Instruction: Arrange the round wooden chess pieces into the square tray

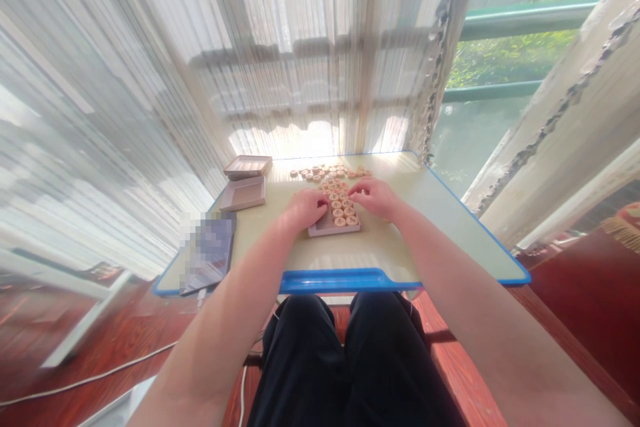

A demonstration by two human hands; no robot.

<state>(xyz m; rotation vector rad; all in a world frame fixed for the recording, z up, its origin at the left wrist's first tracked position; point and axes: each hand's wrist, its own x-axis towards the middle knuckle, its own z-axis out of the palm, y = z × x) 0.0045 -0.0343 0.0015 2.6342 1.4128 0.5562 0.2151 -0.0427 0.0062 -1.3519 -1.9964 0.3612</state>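
Note:
A shallow pale box [334,231] lies on the table with round wooden Chinese chess pieces [339,213] set flat in it in rows, dark characters facing up. My left hand [306,208] rests over the box's left side, fingers curled in beside the pieces; what its fingertips hold, if anything, is hidden. From the right, my right hand [376,199] reaches to the box's right edge. Its thumb and forefinger are bent close together at the outer pieces, and whether a piece sits between them is too small to make out.
Loose chess pieces [316,177] lie scattered behind the box. At the back left are an open box part [243,193] and another [249,165]. A dark tablet-like device [210,250], partly blurred, lies on the left. The table has a blue rim [335,280]; curtains [300,80] hang behind.

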